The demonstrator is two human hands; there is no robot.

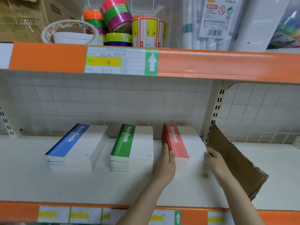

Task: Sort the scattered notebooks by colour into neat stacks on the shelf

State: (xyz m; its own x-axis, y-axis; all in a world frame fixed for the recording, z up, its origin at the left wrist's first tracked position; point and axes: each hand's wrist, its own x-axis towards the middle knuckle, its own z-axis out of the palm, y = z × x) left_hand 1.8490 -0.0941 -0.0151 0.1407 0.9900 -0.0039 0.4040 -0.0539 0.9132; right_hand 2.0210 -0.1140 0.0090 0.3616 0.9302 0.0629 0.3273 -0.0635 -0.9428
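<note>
Three stacks of notebooks stand on the white shelf: a blue stack at the left, a green stack in the middle and a red stack at the right. My left hand presses flat against the red stack's left side, fingers straight. My right hand rests against the stack's right side, its fingers blurred and partly hidden by the stack's white pages.
A brown cardboard sheet leans just right of my right hand, against the shelf upright. The upper shelf holds tape rolls, a label roll and packaged goods. Orange price rails run along both shelf edges.
</note>
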